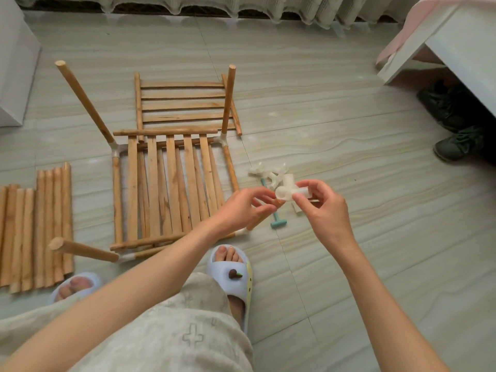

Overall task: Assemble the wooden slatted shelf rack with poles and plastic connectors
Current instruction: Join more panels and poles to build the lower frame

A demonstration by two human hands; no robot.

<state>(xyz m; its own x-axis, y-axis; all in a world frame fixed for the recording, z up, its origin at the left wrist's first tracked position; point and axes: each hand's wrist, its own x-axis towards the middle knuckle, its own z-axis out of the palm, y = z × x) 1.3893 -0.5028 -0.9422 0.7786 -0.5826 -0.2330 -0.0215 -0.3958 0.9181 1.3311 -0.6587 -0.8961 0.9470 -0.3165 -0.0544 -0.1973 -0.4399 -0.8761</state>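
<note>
Both forearms reach up from the bottom of the frame and meet right of centre. The right hand (326, 208) pinches a translucent white plastic connector (291, 191) between thumb and fingertips, its stubby round sockets pointing several ways. The left hand (243, 208) curls its fingers around the top of a round wooden pole (259, 220), whose end sits at or just inside the connector's lowest socket; the pole slants down to a white joint at the near right corner of the slatted shelf (166, 189). That shelf lies flat in the middle of the frame, pale unfinished wood with visible grain, and other poles stand up from its remaining corners. A second slatted panel (185, 103) lies behind it, and a bundle of loose poles (35, 232) lies at the lower left. More white connectors (265, 171) and a small teal T-shaped tool (277, 222) lie just behind the hands. The floor (349, 116) is glossy, pale grey tile with wavy streaks. Light blue slippers (236, 280) show at the bottom, a white bed frame (429, 49) at the upper right.
</note>
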